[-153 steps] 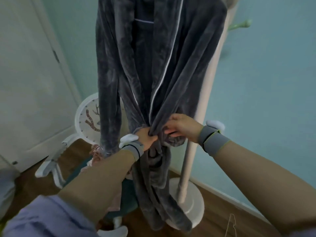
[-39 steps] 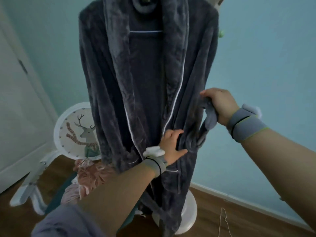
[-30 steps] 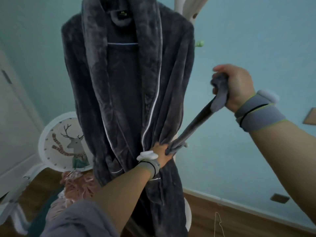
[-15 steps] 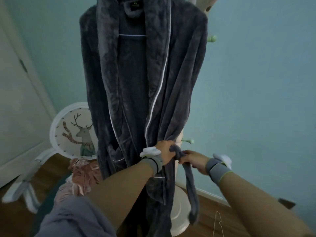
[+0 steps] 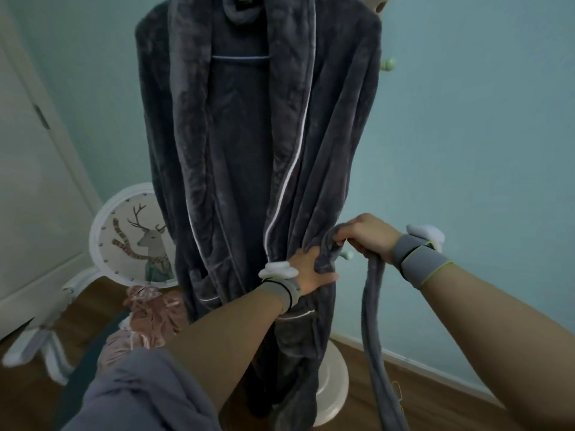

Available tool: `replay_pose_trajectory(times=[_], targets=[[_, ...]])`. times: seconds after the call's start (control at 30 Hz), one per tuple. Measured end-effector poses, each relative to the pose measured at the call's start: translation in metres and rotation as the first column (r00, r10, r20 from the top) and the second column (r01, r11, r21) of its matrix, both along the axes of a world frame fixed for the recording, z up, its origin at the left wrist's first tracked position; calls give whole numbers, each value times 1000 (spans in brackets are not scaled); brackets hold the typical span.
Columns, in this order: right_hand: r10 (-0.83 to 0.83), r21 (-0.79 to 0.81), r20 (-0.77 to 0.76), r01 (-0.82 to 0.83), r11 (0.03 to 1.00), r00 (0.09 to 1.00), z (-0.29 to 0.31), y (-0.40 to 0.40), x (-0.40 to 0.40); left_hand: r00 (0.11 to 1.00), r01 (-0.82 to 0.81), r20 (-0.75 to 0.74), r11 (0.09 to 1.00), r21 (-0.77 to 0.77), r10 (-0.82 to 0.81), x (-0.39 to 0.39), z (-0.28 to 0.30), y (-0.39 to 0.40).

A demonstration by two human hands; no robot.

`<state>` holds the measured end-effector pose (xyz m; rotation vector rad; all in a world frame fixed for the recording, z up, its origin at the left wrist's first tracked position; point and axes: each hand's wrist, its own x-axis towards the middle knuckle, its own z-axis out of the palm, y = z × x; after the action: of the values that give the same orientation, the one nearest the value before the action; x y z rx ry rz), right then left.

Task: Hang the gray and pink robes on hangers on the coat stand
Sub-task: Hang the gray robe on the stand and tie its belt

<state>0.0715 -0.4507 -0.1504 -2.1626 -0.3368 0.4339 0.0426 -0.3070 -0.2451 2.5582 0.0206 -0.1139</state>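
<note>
The gray robe (image 5: 242, 157) hangs full length from the cream coat stand (image 5: 334, 381), whose pole is mostly hidden behind it. My left hand (image 5: 311, 270) grips the robe's right front at waist height, fingers buried in the fabric. My right hand (image 5: 364, 236) holds the gray belt (image 5: 373, 337) just right of the robe; the belt's loose end droops toward the floor. The pink robe (image 5: 149, 318) lies crumpled on a chair seat at the lower left. The hanger under the gray robe is hidden.
A white chair with a round deer-print back (image 5: 137, 237) stands behind the gray robe on the left. A white door (image 5: 34, 169) fills the left edge. A wire hanger (image 5: 396, 396) lies on the wooden floor by the teal wall. Green pegs (image 5: 387, 64) stick out of the stand.
My right hand pulled the belt up and out to the right, then brought it back down to waist height. My left hand stayed on the robe's front throughout.
</note>
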Motion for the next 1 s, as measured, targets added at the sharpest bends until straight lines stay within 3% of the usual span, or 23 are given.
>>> replay_pose_trajectory(times=[0.07, 0.13, 0.2, 0.27, 0.33, 0.43, 0.5, 0.6, 0.73, 0.87, 0.93, 1.0], targets=[[-30, -54, -21, 29, 998, 999, 1, -15, 6, 996, 80, 34, 992, -102, -77, 1, -6, -4], [-135, -159, 66, 144, 977, 989, -7, -35, 15, 985, 153, 110, 971, -183, -134, -6, -14, -4], [-196, -318, 106, 220, 922, 975, -24, -55, 22, 979, 131, 178, 980, -153, -103, -17, -23, 5], [-277, -405, 92, 291, 867, 956, -45, -70, 26, 962, -31, 264, 991, -129, 65, -26, -35, 25], [-346, -394, 38, 332, 857, 938, -60, -70, 27, 887, -315, 304, 937, -153, 348, -33, -43, 56], [-337, -394, -35, 297, 870, 941, -71, -53, 27, 654, -712, 144, 669, -212, 742, -36, -46, 109], [-320, -385, -64, 272, 882, 945, -76, -44, 24, 560, -800, 27, 549, -243, 828, -35, -45, 139], [-314, -289, -128, 267, 919, 941, -83, -38, 18, 577, -791, -36, 548, -273, 816, -26, -50, 170], [-383, -246, -27, 366, 898, 923, -91, -28, 21, 551, -821, -81, 522, -230, 831, -11, -55, 193], [-422, -120, -49, 414, 902, 905, -100, -25, 26, 700, -714, -243, 659, -236, 672, -6, -61, 221], [-452, -101, -54, 445, 890, 890, -100, -24, 26, 765, -642, -250, 675, -362, 593, -7, -62, 222], [-458, -83, -99, 452, 888, 883, -95, -21, 23, 803, -575, -218, 626, -527, 554, -9, -62, 214]])
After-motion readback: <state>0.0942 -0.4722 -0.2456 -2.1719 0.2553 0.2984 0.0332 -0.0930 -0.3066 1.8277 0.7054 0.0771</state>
